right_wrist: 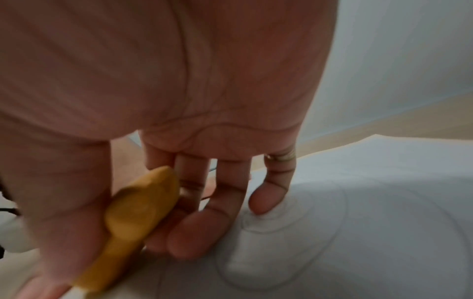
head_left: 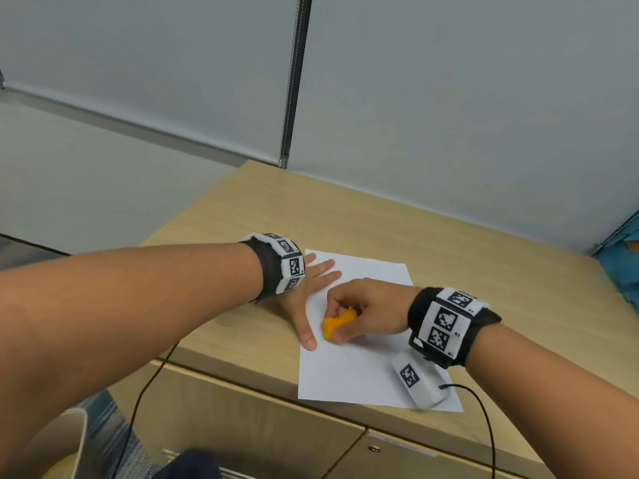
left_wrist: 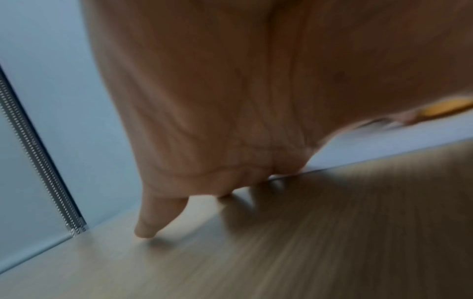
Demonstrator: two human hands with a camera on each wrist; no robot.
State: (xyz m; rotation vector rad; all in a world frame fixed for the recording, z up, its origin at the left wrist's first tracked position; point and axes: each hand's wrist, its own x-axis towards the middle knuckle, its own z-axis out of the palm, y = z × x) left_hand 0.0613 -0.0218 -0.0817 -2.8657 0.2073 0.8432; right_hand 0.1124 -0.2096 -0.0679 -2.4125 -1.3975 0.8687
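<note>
Right hand [head_left: 366, 311] has the orange eraser [head_left: 337, 323] pinched between thumb and curled fingers, firm grip, nothing else in it. The eraser's long axis runs from near-left to far-right in the head view, tilted, with its low near-left end down on the paper [head_left: 363, 371] and the upper end tucked in the palm. Left hand [head_left: 311, 292] is flat, fingers straight and spread, holding nothing and pressing the sheet's left edge onto the desk [head_left: 449, 243]. The left wrist view is blurred but agrees with that. Key relation: the left thumb [head_left: 308, 340] points toward the person and its tip sits just beside the eraser's working end, on its left. So I'd judge a rub stroke has almost no room leftward, and the free travel is right and away. Faint curved pencil lines [right_wrist: 320, 232] show in the right wrist view on the little-finger side of the eraser, under and past the curled fingers. They're too faint in the head view to place. If those are the target, the eraser has to shift toward them, away from the thumb. The right hand is the one to move and the left one only anchors. There's a ring [right_wrist: 281, 156] on the right little finger, which touches the paper. A white marker block [head_left: 420, 380] lies on the sheet's near-right corner, just beside the right wrist, with a black cable [head_left: 484, 416] trailing off it. Both sit behind the hand, not in the stroke path. Risk as I see it: the sheet creasing if the stroke drives toward the unpinned right side.
</note>
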